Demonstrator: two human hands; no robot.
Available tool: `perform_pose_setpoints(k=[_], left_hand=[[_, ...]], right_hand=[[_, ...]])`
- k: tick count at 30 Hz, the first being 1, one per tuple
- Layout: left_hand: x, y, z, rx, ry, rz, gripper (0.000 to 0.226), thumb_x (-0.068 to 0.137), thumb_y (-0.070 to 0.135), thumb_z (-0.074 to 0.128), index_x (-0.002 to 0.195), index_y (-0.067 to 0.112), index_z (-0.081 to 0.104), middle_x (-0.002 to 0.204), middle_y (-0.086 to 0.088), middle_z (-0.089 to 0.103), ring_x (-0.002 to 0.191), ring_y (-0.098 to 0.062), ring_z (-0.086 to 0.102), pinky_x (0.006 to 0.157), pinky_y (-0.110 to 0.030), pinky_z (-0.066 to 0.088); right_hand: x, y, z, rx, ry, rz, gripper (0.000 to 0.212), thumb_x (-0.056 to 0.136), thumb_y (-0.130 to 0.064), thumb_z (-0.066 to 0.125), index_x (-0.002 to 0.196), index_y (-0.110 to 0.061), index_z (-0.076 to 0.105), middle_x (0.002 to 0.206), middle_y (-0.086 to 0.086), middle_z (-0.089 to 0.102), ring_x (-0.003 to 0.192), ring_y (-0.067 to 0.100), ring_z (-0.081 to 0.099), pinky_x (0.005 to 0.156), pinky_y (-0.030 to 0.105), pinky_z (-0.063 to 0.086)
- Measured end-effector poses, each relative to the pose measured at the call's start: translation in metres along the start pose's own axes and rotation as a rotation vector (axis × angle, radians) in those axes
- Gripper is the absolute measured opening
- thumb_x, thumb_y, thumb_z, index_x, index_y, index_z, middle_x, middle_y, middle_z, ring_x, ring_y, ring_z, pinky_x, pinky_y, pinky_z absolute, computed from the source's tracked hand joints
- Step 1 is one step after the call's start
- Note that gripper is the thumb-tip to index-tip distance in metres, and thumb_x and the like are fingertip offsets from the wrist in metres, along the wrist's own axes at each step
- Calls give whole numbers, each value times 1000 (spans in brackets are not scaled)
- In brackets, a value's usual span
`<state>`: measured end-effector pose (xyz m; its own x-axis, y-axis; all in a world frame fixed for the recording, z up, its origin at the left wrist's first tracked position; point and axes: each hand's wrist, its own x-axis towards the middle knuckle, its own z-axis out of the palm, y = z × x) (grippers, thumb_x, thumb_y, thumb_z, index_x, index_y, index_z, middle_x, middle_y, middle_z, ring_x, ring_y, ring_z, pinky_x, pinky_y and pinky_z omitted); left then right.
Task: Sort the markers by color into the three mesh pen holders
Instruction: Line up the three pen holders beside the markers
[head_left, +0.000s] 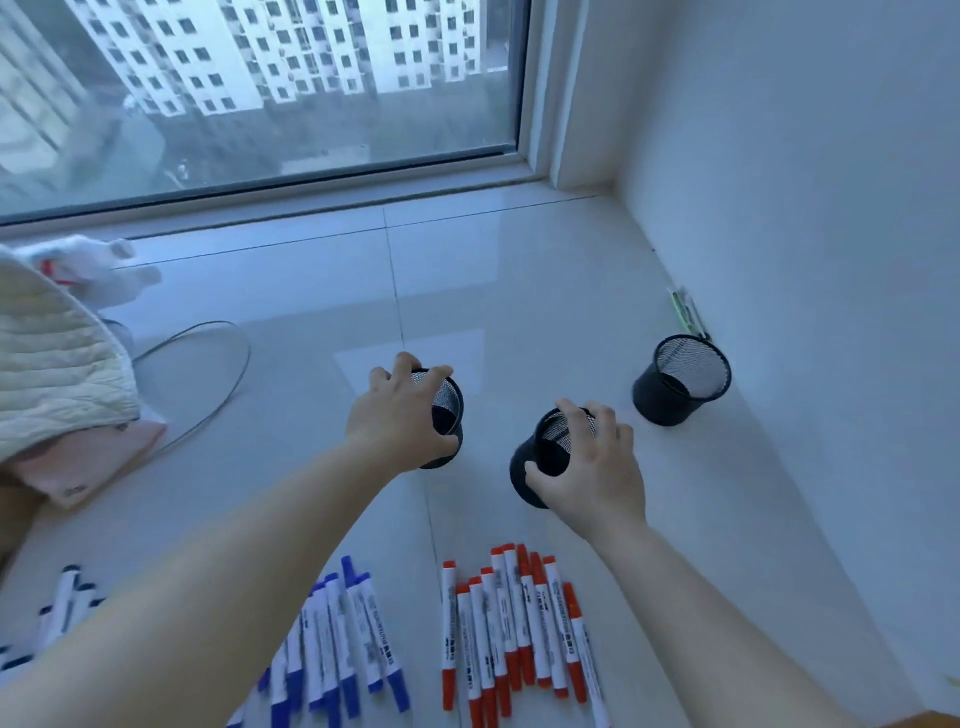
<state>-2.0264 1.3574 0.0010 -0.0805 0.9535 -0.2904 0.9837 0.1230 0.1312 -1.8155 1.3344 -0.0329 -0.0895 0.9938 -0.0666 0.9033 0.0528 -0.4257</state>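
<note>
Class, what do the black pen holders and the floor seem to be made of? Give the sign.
Pen holders: probably black-coated metal mesh; fine see-through grid in the walls, solid rim and base.
Floor: likely glazed ceramic tile; glossy reflections and thin grout lines.

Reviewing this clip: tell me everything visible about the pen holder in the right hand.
The holder is a round cup of black wire mesh with a solid-looking dark rim and base band. It looks empty inside. It is tilted, its mouth tipped toward the window, and sits low over or on the pale tiled floor; contact cannot be told. The right hand grips it from above, fingers over the far rim, thumb on the near wall. The red markers lie just nearer the camera.
</note>
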Motion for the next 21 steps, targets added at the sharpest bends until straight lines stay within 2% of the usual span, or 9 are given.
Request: perform_pose_setpoints(k=[9,21], left_hand=[[-39,-130,9,6,-18,-173,79,70,52,64,137,39,26,136,1,27,119,-27,33,69,-32,38],[-49,-180,23,-80,-3,-232,80,70,52,66,139,38,26,137,-1,27,119,-29,33,75,-35,44]], right_hand=[[12,-116,57,-15,-102,-221,72,72,-47,62,136,-28,35,137,0,35,116,27,36,85,38,48],[25,-152,98,-136,-137,-261,75,69,-45,65,137,-26,38,136,4,38,112,31,38,83,38,46]])
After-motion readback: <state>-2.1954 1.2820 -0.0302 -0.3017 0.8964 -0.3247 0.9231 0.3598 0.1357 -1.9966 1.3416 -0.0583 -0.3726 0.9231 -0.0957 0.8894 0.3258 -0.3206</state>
